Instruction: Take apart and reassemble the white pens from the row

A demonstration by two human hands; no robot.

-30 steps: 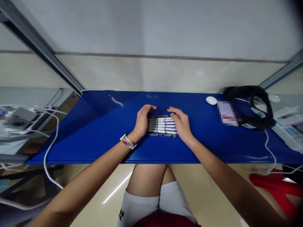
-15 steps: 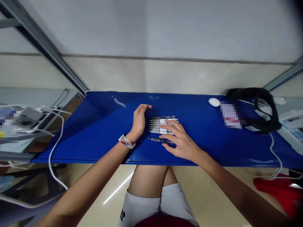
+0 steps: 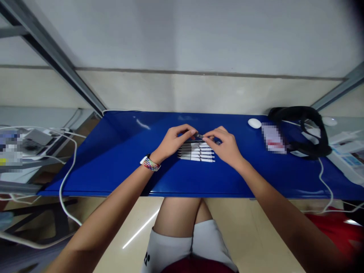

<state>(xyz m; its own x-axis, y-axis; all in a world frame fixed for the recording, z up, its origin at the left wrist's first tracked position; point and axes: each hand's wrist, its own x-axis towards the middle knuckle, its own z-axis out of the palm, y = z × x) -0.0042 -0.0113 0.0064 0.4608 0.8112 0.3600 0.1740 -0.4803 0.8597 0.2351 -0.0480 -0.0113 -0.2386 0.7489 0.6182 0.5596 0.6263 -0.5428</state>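
Note:
Several white pens with black tips and clips point(image 3: 196, 153) lie side by side in a neat row on the blue table top point(image 3: 119, 159). Just above the far end of the row, a dark pen point(image 3: 200, 137) is held level between both hands. My left hand point(image 3: 173, 142), with a colourful band at the wrist, pinches its left end. My right hand point(image 3: 226, 147) pinches its right end with curled fingers.
A white mouse point(image 3: 254, 123), a blurred card point(image 3: 273, 138) and a black strap bag point(image 3: 301, 129) sit at the table's right. White cables point(image 3: 64, 178) and grey devices lie off the left edge. A red object point(image 3: 335, 223) is on the floor at right.
The dark pen that lay alone at the near side of the row has been lifted by my right hand and carried to the far side; both hands now hold it.

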